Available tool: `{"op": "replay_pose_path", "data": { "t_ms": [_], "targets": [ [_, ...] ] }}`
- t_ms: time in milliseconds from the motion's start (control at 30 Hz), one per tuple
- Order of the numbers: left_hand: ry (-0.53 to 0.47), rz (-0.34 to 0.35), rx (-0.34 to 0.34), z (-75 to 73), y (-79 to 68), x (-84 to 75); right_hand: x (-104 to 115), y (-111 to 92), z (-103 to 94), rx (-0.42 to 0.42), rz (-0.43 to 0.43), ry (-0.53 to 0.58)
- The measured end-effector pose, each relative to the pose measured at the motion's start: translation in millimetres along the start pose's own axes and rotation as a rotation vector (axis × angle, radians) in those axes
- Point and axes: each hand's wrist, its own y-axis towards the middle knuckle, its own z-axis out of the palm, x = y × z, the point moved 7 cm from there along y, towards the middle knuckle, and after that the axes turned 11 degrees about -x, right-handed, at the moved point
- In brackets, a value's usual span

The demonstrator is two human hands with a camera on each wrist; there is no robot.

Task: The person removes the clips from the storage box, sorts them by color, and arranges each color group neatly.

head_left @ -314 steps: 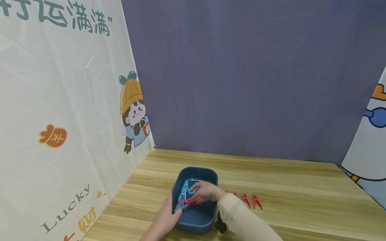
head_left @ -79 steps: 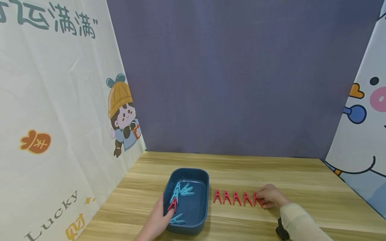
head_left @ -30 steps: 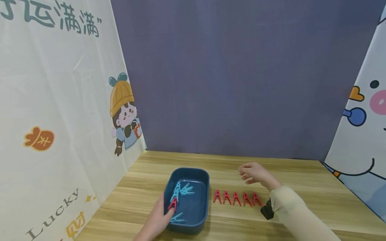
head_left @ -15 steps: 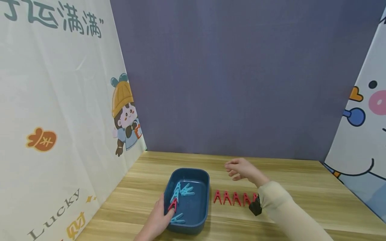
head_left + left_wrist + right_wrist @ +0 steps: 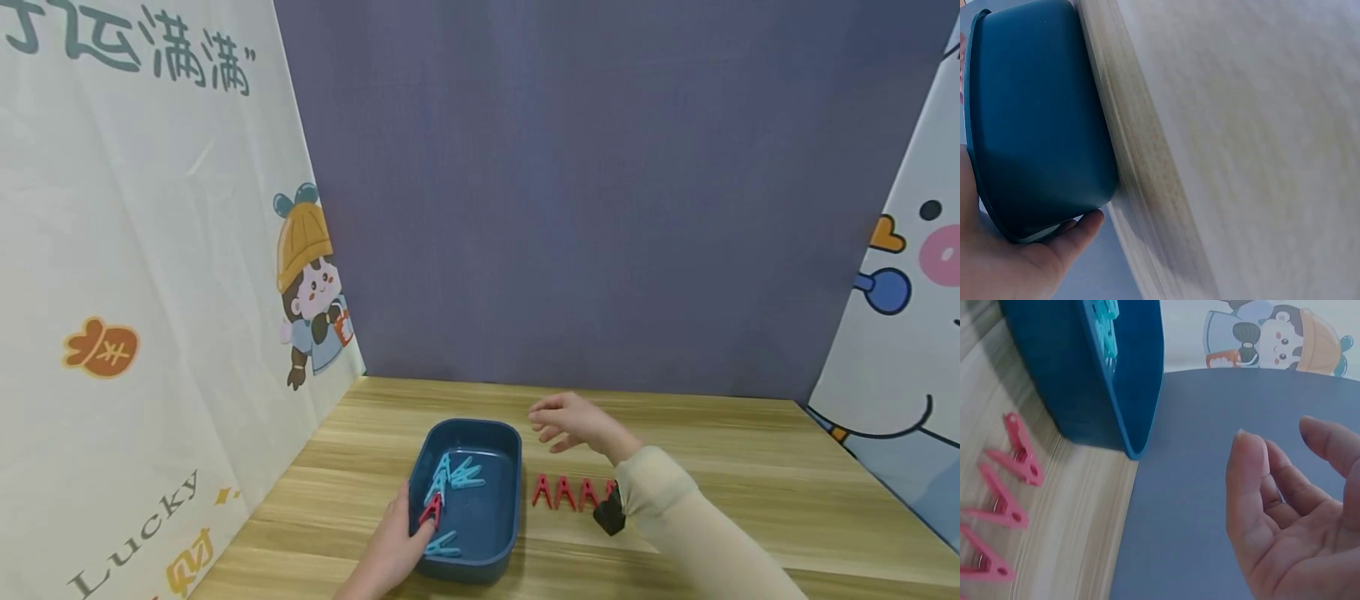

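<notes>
My left hand (image 5: pixel 393 537) grips the left wall of a dark blue plastic bin (image 5: pixel 487 529), thumb over the rim and fingers outside. Inside, several light blue clothespins (image 5: pixel 467 477) lie along the left side, with one red clothespin (image 5: pixel 431 510) near my thumb. Right of the bin, red clothespins (image 5: pixel 564 493) stand in a row on the table, jaws toward me; my forearm and wrist strap hide the row's right end. My right hand (image 5: pixel 579 423) hovers behind the row, beside the bin, holding nothing, its thumb and fingers apart in the right wrist view.
The wood-grain table (image 5: pixel 712 467) ends at a dark grey-blue backdrop (image 5: pixel 570 250). A white printed curtain (image 5: pixel 187 250) hangs along the left, and another printed panel (image 5: pixel 885 367) stands at the right. A black wrist camera (image 5: pixel 611 512) hangs under my right wrist.
My right hand was in the bin at a red clothespin, then at the row's right end with one. It let go and has moved left, empty, toward the bin. My left hand stays on the bin.
</notes>
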Motion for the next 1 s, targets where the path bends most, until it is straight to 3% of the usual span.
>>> {"op": "replay_pose_path", "data": {
  "t_ms": [467,767,1000],
  "targets": [
    [0.013,-0.021,0.009,2.0,0.5,-3.1,12.7,3.6,29.2,0.067,-0.003,0.036],
    [0.011,-0.055,0.022,5.7,2.5,1.6,12.6,7.7,52.4,0.119,0.042,0.033],
    [0.017,-0.034,0.005,5.4,1.1,0.2,9.9,10.4,71.8,0.161,0.07,0.055]
  ]
}}
